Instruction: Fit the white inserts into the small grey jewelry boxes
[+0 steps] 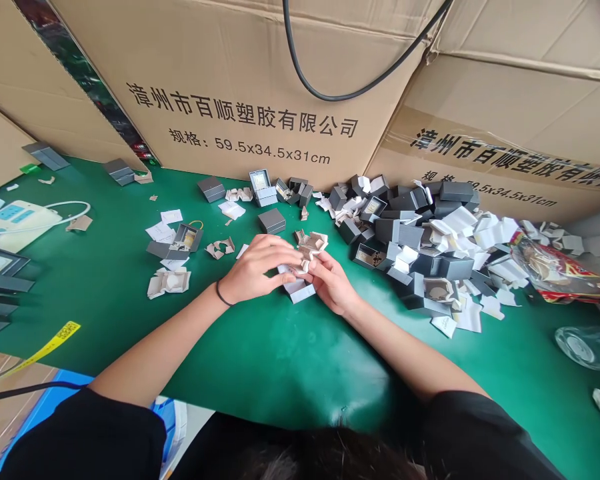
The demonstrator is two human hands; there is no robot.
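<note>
My right hand (334,285) is closed, pinching a crumpled beige cardboard insert (307,261) between thumb and fingers. From the left side, my left hand (260,267) reaches over with its fingers stretched out, their tips at the insert and the thumb apart from them. Under both hands lies a small grey box (300,291), partly hidden by them. Just behind stands a closed dark grey box (271,221). A loose insert (221,249) and an opened box (186,239) with white paper lie left of my left hand.
A large heap of grey boxes (410,233), inserts and paper slips covers the right of the green table (260,353). Tall cartons (240,60) wall off the back, with a black cable (325,97) hanging down. A power strip (17,217) sits left; a glass (587,347) lies right.
</note>
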